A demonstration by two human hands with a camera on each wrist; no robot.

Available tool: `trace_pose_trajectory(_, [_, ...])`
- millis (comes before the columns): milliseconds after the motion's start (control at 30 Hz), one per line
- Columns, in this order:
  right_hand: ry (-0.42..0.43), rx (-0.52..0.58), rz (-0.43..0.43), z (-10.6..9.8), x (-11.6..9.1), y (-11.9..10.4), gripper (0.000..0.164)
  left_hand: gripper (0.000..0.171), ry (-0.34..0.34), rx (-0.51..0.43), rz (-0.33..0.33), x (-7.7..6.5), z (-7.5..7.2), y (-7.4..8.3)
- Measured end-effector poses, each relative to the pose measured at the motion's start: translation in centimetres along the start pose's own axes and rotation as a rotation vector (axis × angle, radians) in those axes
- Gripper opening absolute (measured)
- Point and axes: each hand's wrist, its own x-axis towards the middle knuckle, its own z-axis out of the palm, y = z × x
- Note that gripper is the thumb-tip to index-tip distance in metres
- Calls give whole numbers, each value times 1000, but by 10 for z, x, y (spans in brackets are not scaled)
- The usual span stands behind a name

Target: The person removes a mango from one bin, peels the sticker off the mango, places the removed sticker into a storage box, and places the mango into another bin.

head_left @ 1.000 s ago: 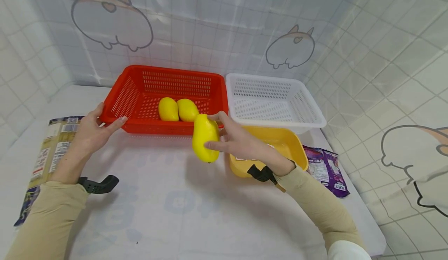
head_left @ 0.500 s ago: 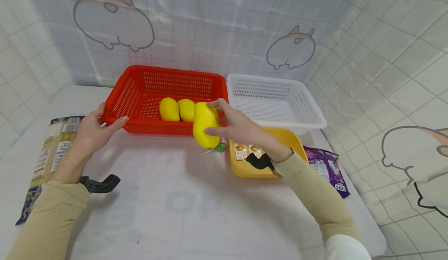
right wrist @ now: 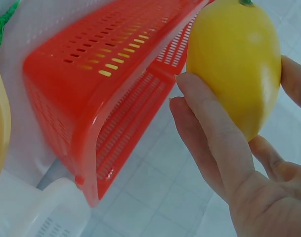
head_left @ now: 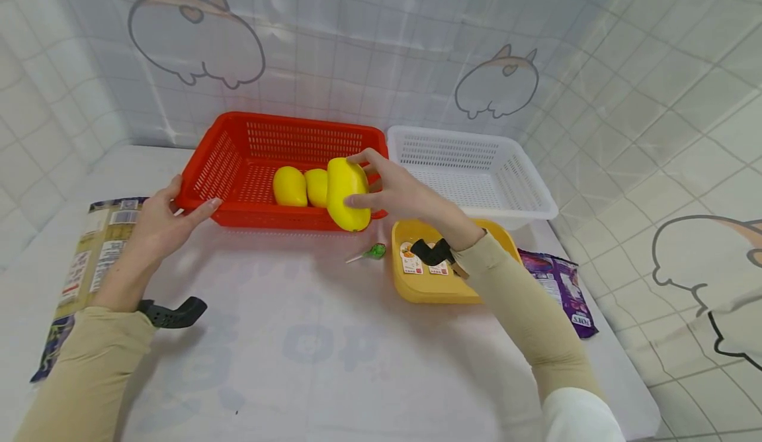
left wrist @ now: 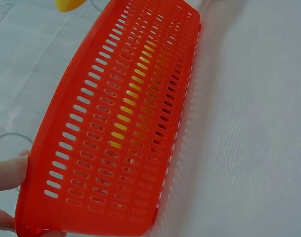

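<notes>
My right hand (head_left: 401,190) grips a yellow mango (head_left: 346,197) above the front right rim of the red basket (head_left: 280,217). In the right wrist view the fingers (right wrist: 222,133) lie along one side of the mango (right wrist: 234,64), whose small green stem end shows at the top. Two more mangoes (head_left: 290,186) lie side by side in the red basket; the raised one partly hides the right of the pair. At the basket's front left corner, my left hand (head_left: 159,220) holds the rim, and the left wrist view shows its fingers (left wrist: 9,174) at the edge.
A white basket (head_left: 536,197) stands right of the red one. In front of it is a yellow tub (head_left: 440,290) with printed cards (head_left: 411,260). A green lollipop (head_left: 376,251) lies between. Packets lie at both sides: tan (head_left: 86,257) left, purple (head_left: 562,290) right.
My right hand has raised the mango and carried it away from me, from in front of the red basket to over its rim. The lollipop has come into view. My left hand keeps its hold.
</notes>
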Motion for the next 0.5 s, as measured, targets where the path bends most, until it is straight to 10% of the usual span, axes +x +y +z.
trace_pose_trajectory(500, [1,-15,47,-10,29,2,63,105,-3,-13,9,1,-1,1])
